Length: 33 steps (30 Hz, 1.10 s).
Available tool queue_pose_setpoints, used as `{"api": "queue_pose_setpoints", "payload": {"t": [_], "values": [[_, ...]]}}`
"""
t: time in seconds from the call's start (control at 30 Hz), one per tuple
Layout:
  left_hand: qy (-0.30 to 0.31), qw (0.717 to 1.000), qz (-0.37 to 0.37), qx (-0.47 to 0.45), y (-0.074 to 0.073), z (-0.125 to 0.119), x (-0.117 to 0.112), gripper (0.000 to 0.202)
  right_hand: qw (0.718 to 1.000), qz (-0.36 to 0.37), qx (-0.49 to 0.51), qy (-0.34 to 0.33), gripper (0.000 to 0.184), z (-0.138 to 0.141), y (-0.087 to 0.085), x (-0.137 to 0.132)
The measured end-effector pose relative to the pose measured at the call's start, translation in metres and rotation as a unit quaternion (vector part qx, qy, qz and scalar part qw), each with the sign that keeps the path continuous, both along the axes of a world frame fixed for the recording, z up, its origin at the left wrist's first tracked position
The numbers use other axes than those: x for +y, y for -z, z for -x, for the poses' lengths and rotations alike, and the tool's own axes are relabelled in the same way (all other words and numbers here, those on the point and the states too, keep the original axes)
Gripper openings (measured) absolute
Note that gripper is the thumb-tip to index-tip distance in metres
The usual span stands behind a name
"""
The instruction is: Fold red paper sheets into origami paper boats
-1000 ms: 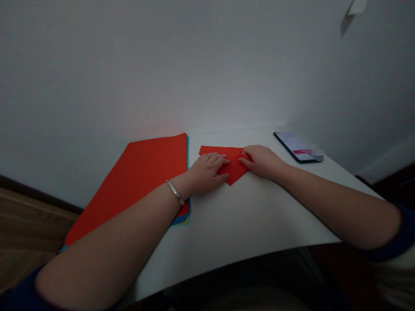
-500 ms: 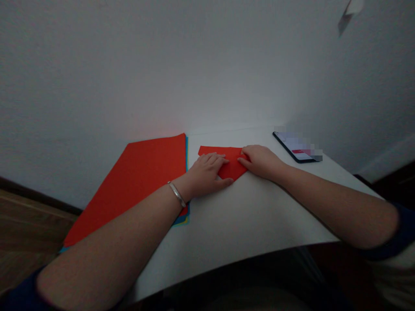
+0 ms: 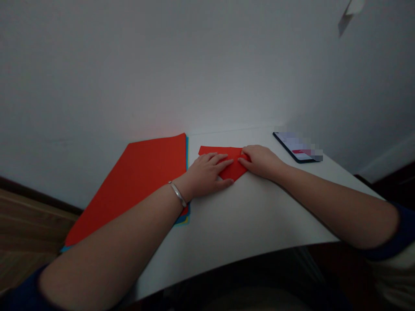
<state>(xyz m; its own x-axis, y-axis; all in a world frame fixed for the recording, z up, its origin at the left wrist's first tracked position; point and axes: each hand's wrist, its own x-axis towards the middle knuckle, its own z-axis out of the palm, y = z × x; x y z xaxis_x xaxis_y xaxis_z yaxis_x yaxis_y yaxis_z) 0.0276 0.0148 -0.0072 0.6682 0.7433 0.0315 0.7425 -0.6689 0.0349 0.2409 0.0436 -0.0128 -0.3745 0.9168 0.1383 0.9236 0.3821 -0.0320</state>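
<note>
A small folded red paper (image 3: 231, 167), triangular with its point toward me, lies on the white table (image 3: 246, 220). My left hand (image 3: 207, 174) lies flat on its left part, fingers stretched out and pressing down, a silver bangle on the wrist. My right hand (image 3: 261, 160) rests on the paper's right corner with fingers curled, fingertips pinching or pressing the red edge. Much of the paper is hidden under both hands.
A stack of coloured sheets (image 3: 142, 181), red on top with blue and yellow edges showing, lies at the left and overhangs the table edge. A phone (image 3: 296, 147) with a lit screen lies at the back right. White walls stand close behind the table.
My left hand's fingers have slid a little to the right across the red paper, nearer my right hand. My right hand and the paper have barely moved.
</note>
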Motion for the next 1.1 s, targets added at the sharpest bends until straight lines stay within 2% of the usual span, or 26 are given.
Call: {"api": "queue_pose_setpoints", "payload": {"t": [0.2, 0.33, 0.4, 0.5, 0.6, 0.67, 0.87, 1.1], "values": [[0.013, 1.0, 0.013, -0.004, -0.003, 0.0, 0.0, 0.069, 1.0, -0.006, 0.021, 0.007, 0.026, 0.0, 0.001, -0.002], [0.018, 1.0, -0.011, -0.006, -0.002, 0.0, 0.0, 0.07, 0.995, -0.036, 0.094, -0.003, 0.026, -0.004, 0.003, -0.001], [0.012, 1.0, -0.028, -0.003, -0.002, 0.001, 0.0, 0.068, 0.988, -0.077, 0.123, -0.06, 0.027, -0.005, 0.004, 0.001], [-0.015, 0.999, -0.045, 0.003, 0.0, 0.001, 0.002, 0.063, 0.967, -0.125, 0.127, -0.182, 0.018, -0.005, 0.004, 0.002], [-0.033, 0.999, -0.038, -0.003, 0.002, 0.002, 0.005, 0.063, 0.945, -0.106, 0.123, -0.285, 0.015, -0.003, 0.004, -0.001], [-0.038, 0.999, -0.027, -0.006, 0.003, 0.002, 0.007, 0.064, 0.936, -0.08, 0.13, -0.317, 0.016, -0.001, 0.003, -0.005], [-0.049, 0.998, -0.009, -0.026, 0.006, 0.003, 0.011, 0.067, 0.935, -0.07, 0.114, -0.329, 0.023, -0.001, 0.002, -0.011], [-0.035, 0.999, -0.031, -0.014, 0.009, 0.005, 0.014, 0.067, 0.94, -0.068, 0.098, -0.319, 0.026, 0.0, 0.001, -0.012]]}}
